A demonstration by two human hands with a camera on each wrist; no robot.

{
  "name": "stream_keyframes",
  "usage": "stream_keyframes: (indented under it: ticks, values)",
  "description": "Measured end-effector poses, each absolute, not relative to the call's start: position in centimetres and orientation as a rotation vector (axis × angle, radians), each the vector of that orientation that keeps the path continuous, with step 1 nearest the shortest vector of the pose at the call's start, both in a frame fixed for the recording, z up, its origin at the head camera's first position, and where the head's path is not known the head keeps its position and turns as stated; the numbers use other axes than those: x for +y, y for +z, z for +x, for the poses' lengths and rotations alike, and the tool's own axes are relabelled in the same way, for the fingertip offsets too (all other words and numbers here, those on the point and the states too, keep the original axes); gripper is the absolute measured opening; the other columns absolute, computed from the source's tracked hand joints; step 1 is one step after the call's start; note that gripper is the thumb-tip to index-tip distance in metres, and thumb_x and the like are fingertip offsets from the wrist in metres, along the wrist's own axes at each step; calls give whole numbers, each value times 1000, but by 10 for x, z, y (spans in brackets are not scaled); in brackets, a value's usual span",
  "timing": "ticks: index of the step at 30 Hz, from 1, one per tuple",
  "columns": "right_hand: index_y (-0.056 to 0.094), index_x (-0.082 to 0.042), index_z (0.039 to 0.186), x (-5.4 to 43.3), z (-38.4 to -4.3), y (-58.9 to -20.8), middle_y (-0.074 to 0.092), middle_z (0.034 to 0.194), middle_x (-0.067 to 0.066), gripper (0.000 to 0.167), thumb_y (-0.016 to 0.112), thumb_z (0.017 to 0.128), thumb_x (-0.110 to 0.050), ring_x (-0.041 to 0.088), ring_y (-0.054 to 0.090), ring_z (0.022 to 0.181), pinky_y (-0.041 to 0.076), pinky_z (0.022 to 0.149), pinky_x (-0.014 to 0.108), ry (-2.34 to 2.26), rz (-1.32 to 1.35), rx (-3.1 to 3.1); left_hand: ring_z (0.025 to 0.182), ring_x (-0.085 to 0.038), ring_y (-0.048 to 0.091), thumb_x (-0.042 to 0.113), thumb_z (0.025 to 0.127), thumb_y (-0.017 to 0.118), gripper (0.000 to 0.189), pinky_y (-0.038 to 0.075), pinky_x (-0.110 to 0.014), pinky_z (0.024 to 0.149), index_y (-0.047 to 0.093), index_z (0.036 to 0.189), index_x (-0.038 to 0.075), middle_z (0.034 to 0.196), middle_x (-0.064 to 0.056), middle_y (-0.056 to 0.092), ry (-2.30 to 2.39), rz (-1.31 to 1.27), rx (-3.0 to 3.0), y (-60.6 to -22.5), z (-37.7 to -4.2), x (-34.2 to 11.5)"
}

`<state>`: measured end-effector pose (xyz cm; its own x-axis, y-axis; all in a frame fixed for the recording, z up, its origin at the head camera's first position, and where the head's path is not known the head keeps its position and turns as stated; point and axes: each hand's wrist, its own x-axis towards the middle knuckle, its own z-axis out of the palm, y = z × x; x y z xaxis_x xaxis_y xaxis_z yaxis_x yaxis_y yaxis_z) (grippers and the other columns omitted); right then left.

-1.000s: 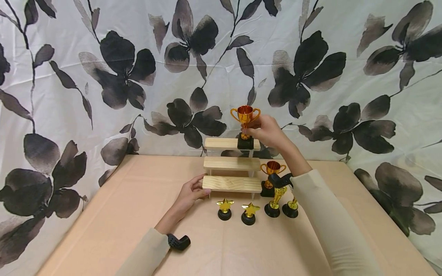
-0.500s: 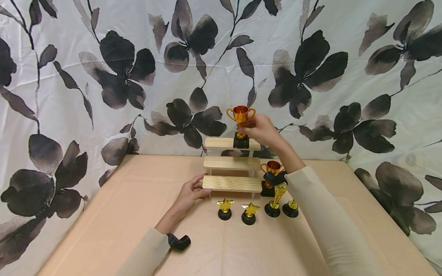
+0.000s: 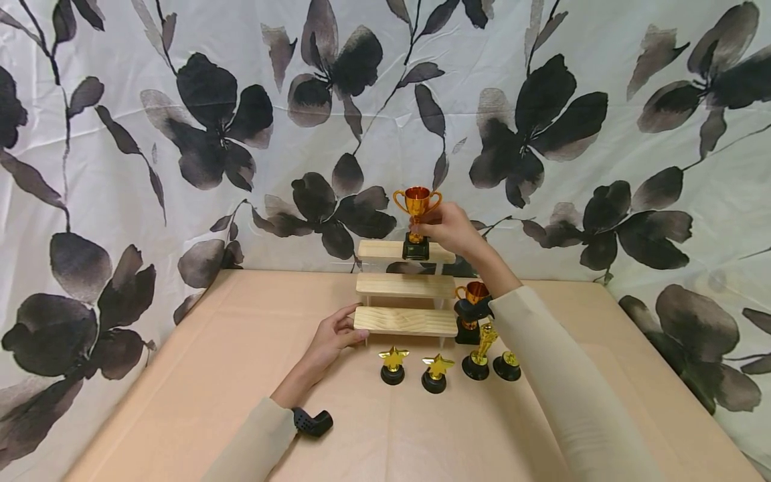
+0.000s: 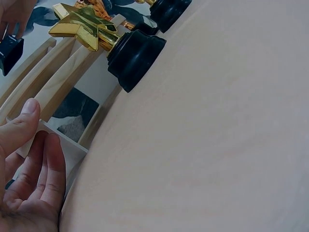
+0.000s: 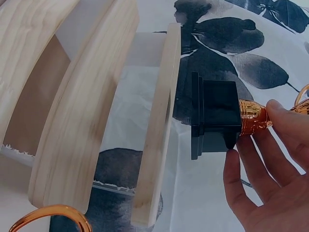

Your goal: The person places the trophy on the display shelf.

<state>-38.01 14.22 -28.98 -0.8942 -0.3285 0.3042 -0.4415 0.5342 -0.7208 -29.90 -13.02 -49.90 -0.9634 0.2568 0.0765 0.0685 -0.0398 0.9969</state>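
My right hand pinches the stem of a copper-coloured two-handled trophy cup by thumb and fingers. The cup is upright over the top board of a three-step wooden display stand. In the right wrist view a narrow gap shows between the cup's black square base and the top board. My left hand grips the stand's lower left end, thumb at the bottom board and fingers curled by the white side support.
Two gold star trophies stand before the stand. Right of it are a second copper cup, partly hidden by my right wrist strap, a gold figure trophy and another gold trophy. A floral cloth hangs behind the table.
My right hand has moved the trophy cup left along the top board, from its right end towards the middle, and slightly lower. The left hand stays in place on the stand.
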Motion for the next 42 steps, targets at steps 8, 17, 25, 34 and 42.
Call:
stream_keyframes:
  ticks: [8,17,25,34,42]
  values:
    - [76,1,114,137,-382,-288,76,113,22,23,73,95,-12,35,72,108,56,99,50,1245,670,-2635,85,-10,68,3,92,76,74,61,-26,76,40,157,2,99,0,69,2141,361,2089,-498,-299,-131]
    - [73,3,118,130,-384,-292,75,117,22,27,72,96,-11,35,71,113,56,100,49,1269,652,-2638,85,-10,68,2,91,76,75,61,-26,75,40,157,2,98,1,68,2141,356,2083,-499,-297,-132]
    - [74,3,117,124,-382,-290,76,114,22,27,74,95,-12,34,71,111,56,99,49,1261,649,-2621,86,-10,68,3,92,77,74,61,-25,75,40,157,2,99,0,68,2128,363,2088,-499,-295,-134]
    - [72,4,118,116,-383,-289,75,116,23,27,73,94,-9,36,72,111,57,99,47,1285,656,-2620,83,-11,68,3,92,76,74,61,-26,75,41,156,2,96,1,68,2132,372,2083,-498,-296,-134]
    - [72,3,121,112,-384,-290,74,119,22,30,74,95,-12,35,70,114,57,100,47,1345,628,-2620,84,-10,68,3,92,76,74,61,-26,76,41,157,3,97,1,68,2128,367,2088,-500,-296,-133]
